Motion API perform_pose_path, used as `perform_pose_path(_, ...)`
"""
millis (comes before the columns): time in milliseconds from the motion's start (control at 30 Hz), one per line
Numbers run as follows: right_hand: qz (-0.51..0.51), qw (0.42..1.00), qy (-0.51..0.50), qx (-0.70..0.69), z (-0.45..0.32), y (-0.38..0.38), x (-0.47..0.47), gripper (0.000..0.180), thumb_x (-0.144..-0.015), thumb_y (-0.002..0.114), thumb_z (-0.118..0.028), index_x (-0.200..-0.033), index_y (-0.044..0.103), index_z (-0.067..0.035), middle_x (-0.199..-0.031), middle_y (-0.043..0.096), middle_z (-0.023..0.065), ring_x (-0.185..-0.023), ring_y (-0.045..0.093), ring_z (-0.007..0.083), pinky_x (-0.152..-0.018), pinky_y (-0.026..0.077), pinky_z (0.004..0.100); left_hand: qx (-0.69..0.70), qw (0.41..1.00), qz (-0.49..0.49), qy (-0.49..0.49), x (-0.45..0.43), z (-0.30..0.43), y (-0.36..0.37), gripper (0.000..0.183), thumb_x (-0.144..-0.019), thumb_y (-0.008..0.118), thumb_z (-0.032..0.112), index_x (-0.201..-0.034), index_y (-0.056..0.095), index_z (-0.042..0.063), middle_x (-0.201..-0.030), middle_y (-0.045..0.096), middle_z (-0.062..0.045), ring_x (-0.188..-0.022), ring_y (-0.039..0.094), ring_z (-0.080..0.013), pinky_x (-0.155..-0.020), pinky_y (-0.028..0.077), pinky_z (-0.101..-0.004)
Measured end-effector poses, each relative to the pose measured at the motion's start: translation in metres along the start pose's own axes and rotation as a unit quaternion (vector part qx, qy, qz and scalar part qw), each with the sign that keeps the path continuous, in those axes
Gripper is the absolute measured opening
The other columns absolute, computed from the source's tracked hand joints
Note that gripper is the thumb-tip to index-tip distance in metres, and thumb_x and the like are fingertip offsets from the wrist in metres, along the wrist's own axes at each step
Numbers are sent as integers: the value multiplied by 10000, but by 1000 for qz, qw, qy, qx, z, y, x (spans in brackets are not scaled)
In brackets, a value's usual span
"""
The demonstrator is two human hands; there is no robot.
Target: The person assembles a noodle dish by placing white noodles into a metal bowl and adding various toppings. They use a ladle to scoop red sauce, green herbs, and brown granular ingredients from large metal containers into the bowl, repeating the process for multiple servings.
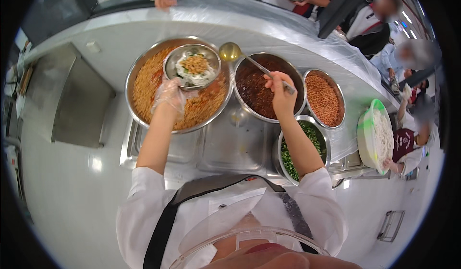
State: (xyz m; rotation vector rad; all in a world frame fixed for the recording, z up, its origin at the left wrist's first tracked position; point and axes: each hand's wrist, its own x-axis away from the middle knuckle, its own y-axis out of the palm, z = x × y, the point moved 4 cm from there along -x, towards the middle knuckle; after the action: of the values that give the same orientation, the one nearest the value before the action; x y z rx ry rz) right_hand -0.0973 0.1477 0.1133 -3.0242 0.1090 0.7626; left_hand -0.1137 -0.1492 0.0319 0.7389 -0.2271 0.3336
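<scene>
My left hand (170,95), in a clear plastic glove, holds a small steel bowl (167,65) of white food, chopped greens and a golden crumbly topping. The bowl is over a large steel basin (131,99) of orange-brown chopped food. My bare right hand (282,90) grips the handle of a metal ladle (230,52). The ladle's head, with yellowish liquid in it, is just right of the small bowl. Under my right hand stands a steel pot (268,118) of dark red-brown sauce.
Right of the sauce are a steel container of peanuts (324,99), a pot of chopped greens (305,150) and a green-rimmed tub (367,139) of white food. A co-worker's gloved hand touches that tub. Beyond the plastic-covered ledge (216,13), people stand, one with a hand on it.
</scene>
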Motion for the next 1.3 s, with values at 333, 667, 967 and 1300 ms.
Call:
perform_pose_path(333, 261, 937, 173, -155, 56, -189, 27, 144, -918, 501, -149, -913, 567, -21, -742, 646, 122, -550, 548, 82, -485, 435, 182, -45, 996, -75, -20, -100, 89, 95, 508, -858, 288, 80, -1360, 241, 15, -1308, 419, -200, -1074, 531, -392, -833, 507, -536)
perform_pose_path(667, 374, 916, 132, -61, 70, -317, 59, 158, -890, 523, -186, -888, 559, -33, -673, 590, 56, -532, 507, 87, -454, 373, 200, -3, 997, -71, 22, -144, 69, 183, 918, -777, 646, 332, -1421, 56, 49, -1459, 62, -186, -1218, 317, -480, -950, 351, -606)
perform_pose_path(967, 142, 871, -12, 470, 166, -365, 40, 136, -826, 567, -104, -924, 608, -20, -857, 631, 160, -777, 613, 334, -689, 493, 385, -88, 956, -256, -112, -151, -103, 305, 743, -791, 601, 252, -1365, 197, 10, -1413, 212, -232, -1207, 373, -459, -941, 351, -633)
perform_pose_path(1300, 256, 904, 187, 286, 202, -384, 53, 206, -891, 550, -188, -909, 620, 6, -688, 617, 108, -584, 591, 148, -542, 443, 285, -96, 944, -245, -199, -96, -126, 252, 640, -698, 331, -52, -1334, 253, -49, -1331, 348, -277, -1205, 382, -453, -906, 392, -661)
